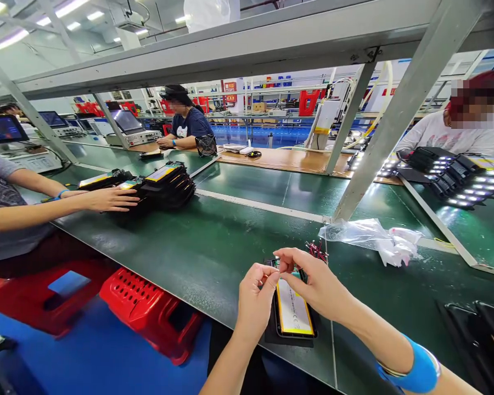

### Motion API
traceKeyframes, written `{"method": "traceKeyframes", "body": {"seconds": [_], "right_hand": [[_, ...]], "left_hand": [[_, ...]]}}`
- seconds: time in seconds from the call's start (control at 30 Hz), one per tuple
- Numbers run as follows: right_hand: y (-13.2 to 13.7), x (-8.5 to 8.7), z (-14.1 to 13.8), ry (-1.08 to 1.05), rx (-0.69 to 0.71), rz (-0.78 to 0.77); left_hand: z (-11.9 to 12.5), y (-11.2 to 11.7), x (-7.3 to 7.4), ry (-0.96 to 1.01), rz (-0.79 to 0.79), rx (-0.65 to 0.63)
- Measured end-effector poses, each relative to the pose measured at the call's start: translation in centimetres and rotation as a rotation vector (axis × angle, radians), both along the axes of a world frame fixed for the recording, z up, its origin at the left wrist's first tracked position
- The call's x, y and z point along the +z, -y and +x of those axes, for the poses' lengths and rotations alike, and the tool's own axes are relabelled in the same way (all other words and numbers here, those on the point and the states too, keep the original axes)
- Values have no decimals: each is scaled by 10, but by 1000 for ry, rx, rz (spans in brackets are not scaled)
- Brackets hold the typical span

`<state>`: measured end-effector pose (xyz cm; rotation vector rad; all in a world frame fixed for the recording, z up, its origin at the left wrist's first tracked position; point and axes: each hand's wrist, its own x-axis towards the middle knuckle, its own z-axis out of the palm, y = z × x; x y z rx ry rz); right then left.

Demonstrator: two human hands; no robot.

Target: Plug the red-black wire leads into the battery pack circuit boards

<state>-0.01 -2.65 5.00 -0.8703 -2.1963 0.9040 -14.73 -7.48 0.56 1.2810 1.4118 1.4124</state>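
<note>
- Two bare hands meet over an open black case [316, 323], which lies near the table's front edge; I take that case as the centre of my clock, twelve towards the top of my view.
- My left hand [256, 299] comes in from seven o'clock, thumb and forefinger drawn to a narrow pinch; whether its tips grip anything, I cannot tell.
- My right hand [318, 280] arches in from four, its fingers also narrowed, tips beside the left's; anything between them is too small for me to make out.
- Both hover above the case's far end, I judge so that the fingertips can work close together, leaving the near end uncovered.
- Inside the case sits a pale, yellow-edged block [292, 310] with printing, apparently snug within the rim; a dark mat [290, 343] shows underneath, perhaps shielding the surface.
- Red and black wires [316, 251] lie bunched at one o'clock, just beyond my right hand, probably for easy reach.
- Between one and two rests a crumpled clear plastic bag [374, 236]; its contents I cannot read.
- Around ten, a co-worker's hand [117, 198] touches stacked black units [173, 189], the upper ones showing similar yellow-edged blocks; stacking presumably saves room.
- At three, dark cases [483, 334] sit close together.
</note>
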Motion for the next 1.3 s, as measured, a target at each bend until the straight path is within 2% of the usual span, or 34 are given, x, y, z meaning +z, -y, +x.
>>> {"method": "traceKeyframes", "body": {"seconds": [0.1,0.27,0.33,0.47,0.63,0.97,1.13,1.3], "right_hand": [[-2,-2,-3,55,2,44],[-13,-4,1,73,-10,-19],[-21,-9,6,122,-54,38],[-33,-27,14,299,-104,169],[-37,-51,12,378,-127,232],[-38,-60,5,482,-116,401],[-40,-64,8,531,-61,509],[-42,-67,10,549,-27,534]], "left_hand": [[1,2,-2,-16,9,9],[-2,-2,-11,1,-12,-7],[-8,-3,-17,-36,-9,24],[-19,-2,-34,-161,-18,109],[-22,2,-48,-222,-1,112],[-22,3,-49,-200,-4,95],[-22,4,-50,-210,-12,83],[-22,5,-51,-205,-3,88]]}}
